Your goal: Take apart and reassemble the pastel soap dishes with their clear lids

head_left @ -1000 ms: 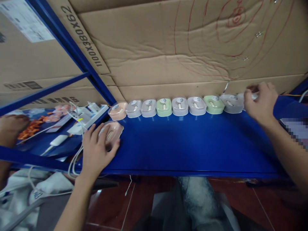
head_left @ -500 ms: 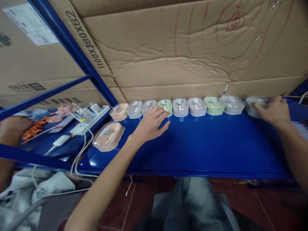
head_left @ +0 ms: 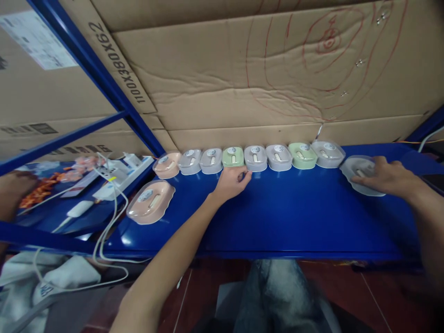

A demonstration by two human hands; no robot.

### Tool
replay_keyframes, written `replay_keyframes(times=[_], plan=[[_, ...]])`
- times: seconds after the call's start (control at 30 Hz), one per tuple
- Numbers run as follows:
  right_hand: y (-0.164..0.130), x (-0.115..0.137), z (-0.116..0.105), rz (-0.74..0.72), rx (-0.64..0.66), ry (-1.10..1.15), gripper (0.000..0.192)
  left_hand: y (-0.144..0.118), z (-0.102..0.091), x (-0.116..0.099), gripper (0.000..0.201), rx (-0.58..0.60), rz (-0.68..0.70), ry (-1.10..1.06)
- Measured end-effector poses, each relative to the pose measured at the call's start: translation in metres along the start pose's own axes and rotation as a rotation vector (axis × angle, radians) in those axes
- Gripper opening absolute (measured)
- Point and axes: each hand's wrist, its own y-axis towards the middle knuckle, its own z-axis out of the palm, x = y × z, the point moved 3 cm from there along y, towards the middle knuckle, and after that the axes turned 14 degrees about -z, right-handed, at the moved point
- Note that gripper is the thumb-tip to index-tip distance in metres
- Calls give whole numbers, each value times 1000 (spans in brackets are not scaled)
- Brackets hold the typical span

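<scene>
A row of small lidded plastic boxes runs along the back of the blue shelf, each with a round label and a pale tab. My left hand (head_left: 231, 181), fingers curled and thumb near the index finger, is at the front of the green box (head_left: 233, 157) and beside a lilac box (head_left: 255, 158). Whether anything is in its fingers is hidden. At the right, my right hand (head_left: 390, 178) grips a grey box (head_left: 360, 172), which sits slightly forward of the row. A larger-looking pink box (head_left: 151, 202) stands alone at the front left.
Left of a blue metal post lie a white power strip (head_left: 135, 167), cables, a white adapter (head_left: 80, 209) and orange pieces (head_left: 41, 190). Another person's hand (head_left: 15, 187) is there. Cardboard (head_left: 215, 78) backs the shelf (head_left: 294, 212).
My right hand has drawn the grey box forward, away from the back of the shelf. My left hand has moved right and its fingers have curled in.
</scene>
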Motion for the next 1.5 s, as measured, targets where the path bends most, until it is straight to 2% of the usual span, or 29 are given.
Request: replay_keyframes(times=[0.03,0.07,0.17,0.23,0.27,0.4,0.43,0.5,0.57,0.67,0.83,1.03,1.5], plan=[[-15,6,-2,-46,124,29,97,0,-1,-2,42,-4,-10,-17],[-32,13,-7,-114,161,61,100,1,-2,-4,40,-4,-23,-41],[-81,41,-26,-303,158,154,95,2,0,-13,27,56,-67,-140],[-107,71,-37,-497,173,305,83,0,3,-20,21,168,-51,-212],[-116,90,-43,-619,154,389,81,-2,6,-24,29,243,-29,-246],[-124,176,-58,-1076,100,661,100,-12,14,-34,96,524,61,-286],[-120,195,-58,-1166,91,673,102,-14,15,-34,105,550,76,-264],[-107,225,-57,-1265,55,659,100,-16,15,-32,110,544,95,-195],[-93,243,-52,-1315,57,642,100,-16,15,-27,110,505,89,-114],[-81,253,-45,-1361,56,691,97,-16,15,-21,115,471,44,-27],[-77,246,-35,-1311,-16,817,89,-16,14,-23,114,487,29,-14],[-71,240,-23,-1255,-9,960,91,-17,13,-23,115,468,56,-31],[-71,243,-9,-1144,-65,990,97,-19,14,-20,118,492,0,-70]])
